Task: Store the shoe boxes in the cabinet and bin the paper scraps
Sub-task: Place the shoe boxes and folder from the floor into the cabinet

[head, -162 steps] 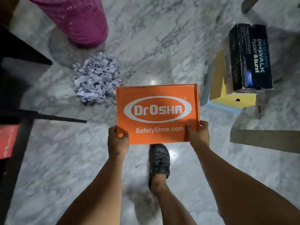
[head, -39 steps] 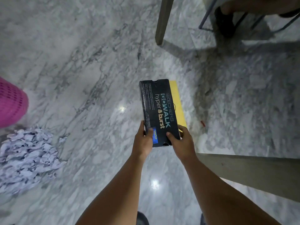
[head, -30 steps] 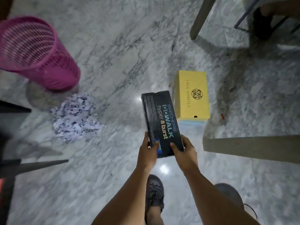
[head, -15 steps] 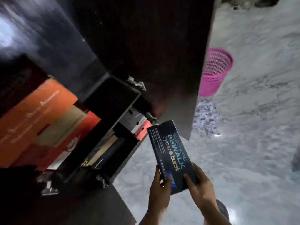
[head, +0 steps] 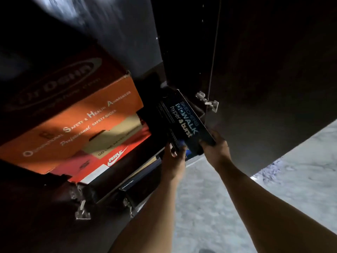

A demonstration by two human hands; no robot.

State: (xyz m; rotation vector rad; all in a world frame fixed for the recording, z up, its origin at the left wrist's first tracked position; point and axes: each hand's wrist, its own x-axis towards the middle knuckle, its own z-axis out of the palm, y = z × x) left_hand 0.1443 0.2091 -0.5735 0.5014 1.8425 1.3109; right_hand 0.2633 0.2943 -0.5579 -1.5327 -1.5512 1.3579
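I hold a black shoe box (head: pixel 179 121) with blue and orange lettering, its far end inside the dark cabinet (head: pixel 182 52). My left hand (head: pixel 174 157) grips its near left corner and my right hand (head: pixel 217 148) grips its near right corner. The box sits tilted, to the right of an orange shoe box (head: pixel 73 128) stacked on a red shoe box (head: pixel 113 157) on the same shelf. A few paper scraps (head: pixel 271 170) show on the floor past the door's lower edge.
The cabinet's open door (head: pixel 273 79) hangs right of the black box, with a metal hinge (head: pixel 207 102) close to it. A lower shelf holds dark boxes (head: pixel 135 183). Grey marble floor (head: pixel 228 207) lies below right.
I have turned from the floor to the cabinet. The black box has gone from in front of the shelf opening to partly inside it, beside the orange box.
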